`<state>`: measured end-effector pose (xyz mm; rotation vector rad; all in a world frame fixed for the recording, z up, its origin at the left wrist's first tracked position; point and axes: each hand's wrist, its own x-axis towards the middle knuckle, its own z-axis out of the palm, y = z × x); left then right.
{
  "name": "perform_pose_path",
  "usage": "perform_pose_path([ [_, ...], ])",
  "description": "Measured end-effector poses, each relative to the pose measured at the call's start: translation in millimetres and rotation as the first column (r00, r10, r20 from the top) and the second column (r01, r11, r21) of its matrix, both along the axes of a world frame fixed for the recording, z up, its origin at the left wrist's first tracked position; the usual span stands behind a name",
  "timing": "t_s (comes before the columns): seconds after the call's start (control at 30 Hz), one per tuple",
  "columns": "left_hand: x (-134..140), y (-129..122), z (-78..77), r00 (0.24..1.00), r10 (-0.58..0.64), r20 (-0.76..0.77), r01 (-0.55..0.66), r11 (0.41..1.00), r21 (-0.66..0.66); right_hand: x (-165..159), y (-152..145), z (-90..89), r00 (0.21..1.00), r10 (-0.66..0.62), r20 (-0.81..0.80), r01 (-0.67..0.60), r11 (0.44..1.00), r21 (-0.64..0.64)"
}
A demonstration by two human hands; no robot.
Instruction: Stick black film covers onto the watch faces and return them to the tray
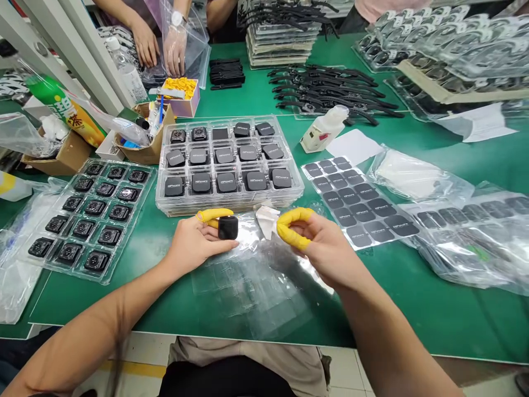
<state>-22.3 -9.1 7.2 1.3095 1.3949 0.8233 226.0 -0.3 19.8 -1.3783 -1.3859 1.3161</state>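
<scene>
In the head view, I see the left hand [197,238] gripping a black watch body [228,227], the right hand [316,240] pinching a white wipe [266,221] just beside it. Clear film [256,300] (quite a litter) lies beneath both; a tray stack [231,200] blocks the space beyond.

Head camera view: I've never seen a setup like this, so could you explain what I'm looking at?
There is no robot here. One camera, worn on a person's head, looks forward and down at their own hands; yellow covers sit on some fingers. The left hand holds a dark, square watch case. The right hand pinches a crumpled white wipe. On the green table, a clear tray of watch cases lies to the left, a tray stack stands in the middle, and a sheet of dark squares lies to the right. The hands at the far side belong to someone else.
</scene>
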Motion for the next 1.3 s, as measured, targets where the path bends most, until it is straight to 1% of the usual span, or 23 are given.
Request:
perform_pose_path([
  [0.03, -1, 0, -0.3, 1.0, 0.012, 0.012, -0.012, 1.0, -0.004, 3, 0, -2.7, 0.995, -0.047, 0.092, 0.043, 0.998, 0.049],
  [0.1, -1, 0, -0.2, 1.0, -0.001, 0.017, 0.0, 1.0, 0.005, -4, -1, -9.1, 0.967, -0.128, 0.222, 0.08, 0.974, 0.212],
  [0.13, 0, -1, 0.1, 1.0, -0.021, 0.007, 0.021, 1.0, 0.016, -11, -2, -12.1, 0.959, -0.134, 0.249, 0.058, 0.955, 0.29],
  [0.2, 2, -3, 0.6, 0.998, -0.056, -0.041, 0.057, 0.998, 0.04, -32, -4, -17.1, 0.959, -0.083, 0.272, -0.035, 0.914, 0.405],
  [0.27, 4, -4, 0.7, 0.992, -0.052, -0.116, 0.06, 0.996, 0.072, -52, -5, -21.2, 0.961, -0.049, 0.274, -0.083, 0.889, 0.45],
  [0.37, 5, -6, -0.4, 0.986, -0.022, -0.165, 0.036, 0.996, 0.077, -69, -7, -28.3, 0.975, -0.08, 0.207, -0.02, 0.897, 0.441],
  [0.47, 5, -6, -2.0, 0.991, -0.056, -0.12, 0.061, 0.997, 0.046, -72, -11, -35.2, 0.978, -0.158, 0.14, 0.084, 0.899, 0.43],
  [0.53, 5, -7, -3.3, 0.991, -0.077, -0.106, 0.083, 0.995, 0.052, -73, -13, -35.7, 0.973, -0.171, 0.157, 0.087, 0.896, 0.436],
  [0.6, 5, -7, -4.9, 0.993, -0.078, -0.094, 0.083, 0.995, 0.048, -70, -13, -31.0, 0.967, -0.16, 0.2, 0.049, 0.882, 0.469],
  [0.67, 5, -6, -6.3, 0.997, -0.064, -0.054, 0.065, 0.998, 0.023, -58, -13, -22.6, 0.978, -0.101, 0.182, 0.005, 0.887, 0.462],
  [0.7, 5, -6, -6.9, 0.999, -0.051, -0.017, 0.051, 0.999, 0.01, -48, -12, -18.4, 0.988, -0.047, 0.148, -0.02, 0.907, 0.42],
  [0.77, 4, -4, -7.4, 0.997, -0.02, 0.078, 0.021, 1.0, -0.011, -23, -10, -12.9, 0.991, 0.068, 0.117, -0.099, 0.955, 0.28],
  [0.8, 4, -3, -7.4, 0.992, -0.009, 0.122, 0.012, 1.0, -0.021, -10, -8, -12.6, 0.98, 0.083, 0.183, -0.125, 0.965, 0.229],
  [0.83, 4, -2, -7.3, 0.988, -0.002, 0.156, 0.007, 1.0, -0.028, 2, -7, -13.8, 0.946, 0.038, 0.322, -0.116, 0.967, 0.225],
  [0.9, 4, -1, -7.2, 0.983, -0.004, 0.183, 0.012, 0.999, -0.044, 16, -2, -20.4, 0.798, -0.151, 0.583, -0.073, 0.937, 0.342],
  [0.93, 4, -1, -7.4, 0.984, -0.008, 0.179, 0.017, 0.999, -0.05, 18, 1, -24.8, 0.731, -0.227, 0.643, -0.087, 0.904, 0.418],
  [0.97, 4, -1, -7.8, 0.985, -0.013, 0.172, 0.022, 0.998, -0.052, 17, 4, -29.2, 0.697, -0.265, 0.667, -0.123, 0.871, 0.475],
  [1.03, 4, -2, -9.0, 0.987, -0.02, 0.159, 0.029, 0.998, -0.053, 10, 9, -36.4, 0.687, -0.236, 0.688, -0.227, 0.829, 0.511],
  [1.1, 4, -2, -10.3, 0.988, -0.018, 0.156, 0.028, 0.998, -0.06, 0, 12, -38.7, 0.668, -0.21, 0.714, -0.289, 0.811, 0.509],
  [1.13, 4, -2, -10.8, 0.987, -0.015, 0.157, 0.025, 0.998, -0.066, -5, 12, -37.8, 0.674, -0.211, 0.708, -0.293, 0.803, 0.519],
  [1.2, 4, -1, -11.2, 0.988, -0.012, 0.156, 0.024, 0.997, -0.078, -14, 8, -32.7, 0.753, -0.183, 0.632, -0.282, 0.779, 0.56],
  [1.27, 5, 0, -10.5, 0.983, -0.025, 0.181, 0.04, 0.996, -0.08, -25, 4, -26.7, 0.837, -0.106, 0.537, -0.295, 0.739, 0.606],
  [1.3, 6, 0, -9.7, 0.978, -0.03, 0.206, 0.047, 0.996, -0.076, -31, 3, -24.6, 0.852, -0.066, 0.519, -0.32, 0.719, 0.617],
])
